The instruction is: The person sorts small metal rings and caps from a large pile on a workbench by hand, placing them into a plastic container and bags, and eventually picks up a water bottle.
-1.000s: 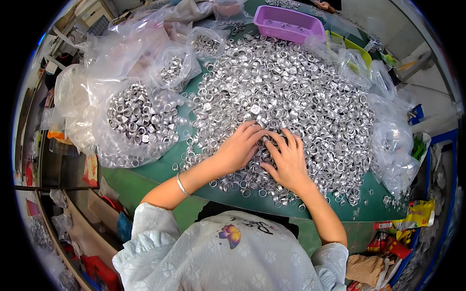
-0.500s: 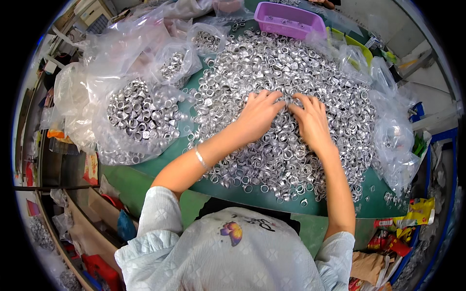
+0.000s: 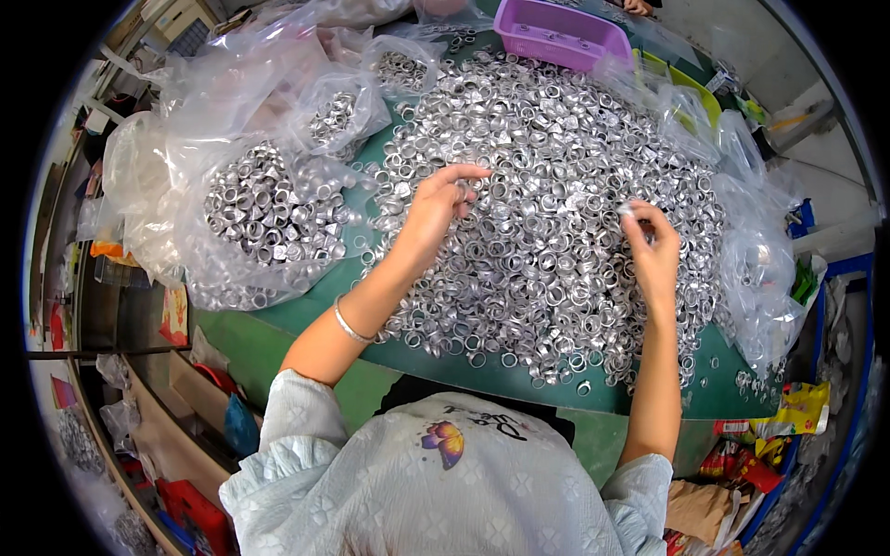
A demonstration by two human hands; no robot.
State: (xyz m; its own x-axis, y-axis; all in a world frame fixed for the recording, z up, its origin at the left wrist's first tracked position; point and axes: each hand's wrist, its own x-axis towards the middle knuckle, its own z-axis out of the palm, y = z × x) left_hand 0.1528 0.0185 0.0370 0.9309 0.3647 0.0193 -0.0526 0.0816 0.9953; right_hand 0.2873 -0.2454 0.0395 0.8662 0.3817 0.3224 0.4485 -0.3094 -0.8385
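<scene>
Picking rings (image 3: 538, 269): our likely step
Right hand (image 3: 654, 243), centre-right: fingers pinch silvery piece (image 3: 626, 210); next needs steadiness
Left hand (image 3: 436, 211): hold, can't tell

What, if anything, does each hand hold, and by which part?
The right hand pinches a small silvery piece; which part is gripped cannot be told. Whether the left hand holds anything cannot be told either.

The rings (image 3: 547, 204) before me are glossy metal, the bags (image 3: 218, 102) thin, wrinkled, shiny plastic, the basket (image 3: 556, 48) smooth plastic, the green tabletop (image 3: 301, 308) smooth, my shirt (image 3: 399, 482) matt, embossed cloth, and my bangle (image 3: 346, 324) polished metal.
</scene>
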